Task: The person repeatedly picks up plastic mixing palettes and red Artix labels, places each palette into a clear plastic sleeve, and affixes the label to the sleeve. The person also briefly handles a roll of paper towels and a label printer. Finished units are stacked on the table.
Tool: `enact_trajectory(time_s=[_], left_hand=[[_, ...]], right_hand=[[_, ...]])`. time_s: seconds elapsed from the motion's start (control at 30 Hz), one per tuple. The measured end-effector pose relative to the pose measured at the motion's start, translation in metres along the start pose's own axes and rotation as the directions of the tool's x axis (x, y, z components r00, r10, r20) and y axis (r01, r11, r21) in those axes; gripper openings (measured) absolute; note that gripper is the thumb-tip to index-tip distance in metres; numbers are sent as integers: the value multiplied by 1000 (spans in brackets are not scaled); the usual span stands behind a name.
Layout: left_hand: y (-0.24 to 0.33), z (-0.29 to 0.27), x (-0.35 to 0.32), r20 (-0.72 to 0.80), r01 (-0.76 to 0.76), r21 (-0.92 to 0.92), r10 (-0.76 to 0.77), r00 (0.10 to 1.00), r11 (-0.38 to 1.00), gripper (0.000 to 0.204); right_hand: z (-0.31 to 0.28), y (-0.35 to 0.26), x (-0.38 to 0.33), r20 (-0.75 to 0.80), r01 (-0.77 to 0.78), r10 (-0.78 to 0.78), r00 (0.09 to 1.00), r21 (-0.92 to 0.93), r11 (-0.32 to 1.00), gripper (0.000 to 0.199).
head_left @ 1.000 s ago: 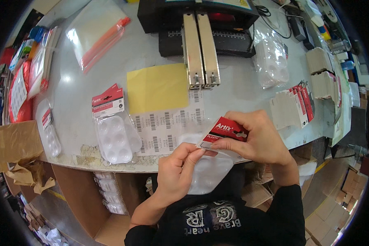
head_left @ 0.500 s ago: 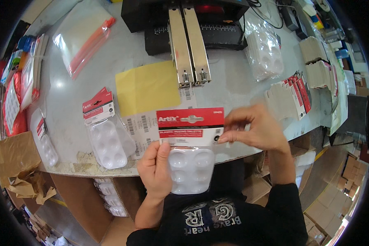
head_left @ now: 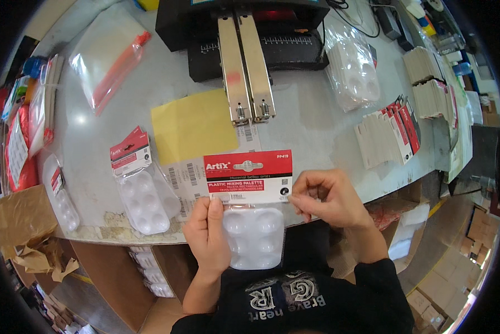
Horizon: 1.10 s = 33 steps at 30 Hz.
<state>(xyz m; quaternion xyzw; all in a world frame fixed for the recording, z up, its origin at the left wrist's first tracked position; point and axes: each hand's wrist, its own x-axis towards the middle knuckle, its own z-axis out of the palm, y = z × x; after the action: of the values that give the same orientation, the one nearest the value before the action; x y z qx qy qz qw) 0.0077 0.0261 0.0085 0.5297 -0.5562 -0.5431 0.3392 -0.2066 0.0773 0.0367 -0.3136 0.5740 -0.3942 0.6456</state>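
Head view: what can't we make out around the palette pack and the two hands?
- Palette pack: its left edge is hidden under the left hand.
- Header card: its right corner is covered by the right hand.
- Barcode sheet: partly behind the card.
- Machine: cut off by the top edge.
- Stacked cards: too small and bent by the fisheye to count.

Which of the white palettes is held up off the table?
The white palette with the red header card, pinched between both hands; the other bagged palette lies on the table.

Head view – looks steeply down, close over table [head_left: 317, 128].
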Motion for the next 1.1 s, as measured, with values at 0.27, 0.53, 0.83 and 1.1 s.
enact_trajectory(time_s=[0.27, 0.53, 0.83, 1.1], left_hand=[[-18, 34, 67, -39, -79, 30, 80, 996, 996, 29], [-30, 41, 91, -30, -111, -8, 111, 993, 994, 30], [-10, -94, 93, -351, 237, 155, -171, 921, 959, 32], [-41, -48, 39, -53, -170, 637, 263, 963, 752, 30]], right_hand=[[5, 33, 69, -382, 254, -113, 917, 342, 905, 11], [-2, 55, 93, -482, 331, -188, 856, 231, 915, 13], [-112, -12, -18, -602, -157, -744, 289, -796, 584, 24], [-202, 30, -54, -630, -318, -493, 601, -754, 575, 85]])
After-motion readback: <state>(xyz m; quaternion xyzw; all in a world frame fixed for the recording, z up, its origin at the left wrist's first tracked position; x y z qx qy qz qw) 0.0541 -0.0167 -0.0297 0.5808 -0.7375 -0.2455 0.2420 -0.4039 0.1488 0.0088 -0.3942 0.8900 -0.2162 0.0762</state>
